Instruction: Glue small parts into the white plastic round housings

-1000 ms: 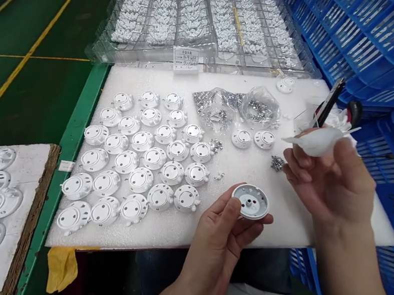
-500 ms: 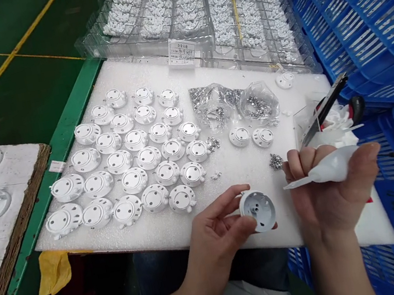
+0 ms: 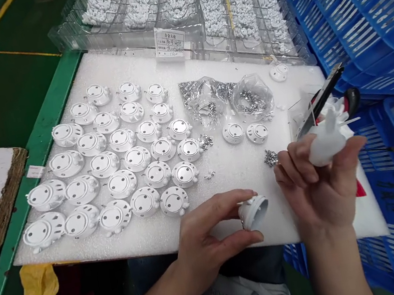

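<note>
My left hand (image 3: 215,233) grips a white round plastic housing (image 3: 253,214) by its rim, between thumb and fingers. The housing is tilted, its hollow side facing right and down. In my right hand (image 3: 320,186), raised to the right of it, is a translucent white squeeze bottle (image 3: 328,144), held between thumb and fingers, its thin nozzle pointing up and away. A small heap of metal screws (image 3: 270,157) lies on the white foam board (image 3: 240,175) just left of that hand. Two finished-looking white housings (image 3: 233,133) sit beyond my left hand.
Rows of white round housings (image 3: 122,183) cover the board's left half. Plastic bags of small metal parts (image 3: 251,97) lie behind. Clear trays (image 3: 184,32) of white pieces stand at the back, blue crates (image 3: 359,12) on the right. A black-handled tool (image 3: 322,100) leans near my right hand.
My left hand has turned the housing, so its inside now faces away to the right. My right hand has tilted the bottle from nozzle-left to nozzle-up. The view has shifted right.
</note>
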Available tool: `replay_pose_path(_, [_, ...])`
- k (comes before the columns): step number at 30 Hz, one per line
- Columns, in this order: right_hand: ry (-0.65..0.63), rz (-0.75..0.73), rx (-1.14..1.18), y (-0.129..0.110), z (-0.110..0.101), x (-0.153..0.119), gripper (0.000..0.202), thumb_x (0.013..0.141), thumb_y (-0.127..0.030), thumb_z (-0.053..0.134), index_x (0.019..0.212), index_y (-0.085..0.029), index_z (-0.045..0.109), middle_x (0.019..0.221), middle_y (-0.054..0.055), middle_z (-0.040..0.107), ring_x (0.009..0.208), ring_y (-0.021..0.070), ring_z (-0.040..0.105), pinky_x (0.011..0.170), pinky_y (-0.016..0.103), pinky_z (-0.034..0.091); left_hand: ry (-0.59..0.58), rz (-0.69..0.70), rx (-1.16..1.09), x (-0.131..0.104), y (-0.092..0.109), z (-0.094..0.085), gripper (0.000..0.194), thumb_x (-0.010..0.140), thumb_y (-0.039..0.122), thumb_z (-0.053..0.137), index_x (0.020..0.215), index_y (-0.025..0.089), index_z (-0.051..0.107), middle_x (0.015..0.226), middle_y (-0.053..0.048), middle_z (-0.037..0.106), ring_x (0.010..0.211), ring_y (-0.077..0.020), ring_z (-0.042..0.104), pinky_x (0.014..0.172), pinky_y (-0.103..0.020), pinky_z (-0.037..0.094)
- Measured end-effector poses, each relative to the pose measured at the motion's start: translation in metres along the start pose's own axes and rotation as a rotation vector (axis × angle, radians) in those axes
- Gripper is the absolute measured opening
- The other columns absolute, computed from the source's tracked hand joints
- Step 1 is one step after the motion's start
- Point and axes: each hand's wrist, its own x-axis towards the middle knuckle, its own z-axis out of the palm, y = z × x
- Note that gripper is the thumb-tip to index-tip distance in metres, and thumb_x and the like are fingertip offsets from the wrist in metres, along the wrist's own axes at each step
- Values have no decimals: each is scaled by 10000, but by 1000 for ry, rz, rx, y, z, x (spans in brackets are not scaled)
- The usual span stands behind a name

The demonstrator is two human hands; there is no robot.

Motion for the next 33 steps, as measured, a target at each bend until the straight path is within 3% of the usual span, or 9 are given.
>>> replay_pose_path(3, [-125, 23, 11, 1, -4, -4, 272, 906, -522, 697, 985, -262, 701, 588, -34, 605, 400, 95, 404, 354, 237, 220, 14, -27, -69, -1, -1, -1, 392, 789, 152, 860, 1152, 287, 802, 1091, -33, 808, 969, -219, 763, 893, -271, 609])
replay_pose_path(6, [-180, 32, -12, 2, -5, -9, 136, 898, -317, 703, 1013, -283, 638, 895, 27, 773, 620, 153, 653, 437, 231, 372, 31, -61, -104, 0, -1, -1, 382, 782, 154, 864, 1137, 283, 808, 1094, -34, 809, 971, -222, 762, 904, -275, 605])
replay_pose_path(10, [-240, -75, -169, 5, -4, -14, 93, 876, -212, 705, 928, -243, 634, 855, 25, 690, 731, 159, 623, 570, 265, 464, 31, -83, -127, 1, 0, -1, 376, 794, 163, 858, 1146, 283, 805, 1086, -27, 807, 959, -209, 762, 899, -257, 598])
replay_pose_path(15, [-382, -266, -503, 8, -9, -19, 187, 833, -118, 764, 960, -246, 715, 842, 32, 648, 782, 184, 626, 662, 315, 513, 6, -59, -82, 4, 3, -2, 392, 796, 151, 852, 1151, 310, 803, 1086, -12, 810, 935, -192, 755, 881, -245, 589])
replay_pose_path(24, [-407, -384, -646, 6, -9, -18, 242, 830, -89, 744, 1009, -250, 730, 863, 35, 675, 739, 170, 642, 629, 303, 530, 123, -94, -138, 7, 13, 7, 351, 715, 161, 907, 1014, 330, 833, 1047, -33, 823, 947, -232, 732, 877, -295, 565])
replay_pose_path(29, [-445, -397, -710, 4, -11, -19, 210, 817, -115, 730, 970, -257, 740, 828, 28, 668, 699, 167, 655, 597, 291, 544, 100, -133, -132, 4, 12, 6, 377, 696, 138, 911, 1014, 322, 832, 1051, -48, 817, 978, -248, 728, 951, -330, 545])
replay_pose_path(33, [-485, -394, -697, 3, -13, -21, 217, 814, -102, 717, 966, -256, 735, 821, 28, 674, 691, 165, 657, 592, 289, 544, 22, -117, -100, 2, 10, 0, 433, 698, 121, 908, 1064, 334, 821, 1040, -34, 819, 952, -227, 736, 922, -298, 551])
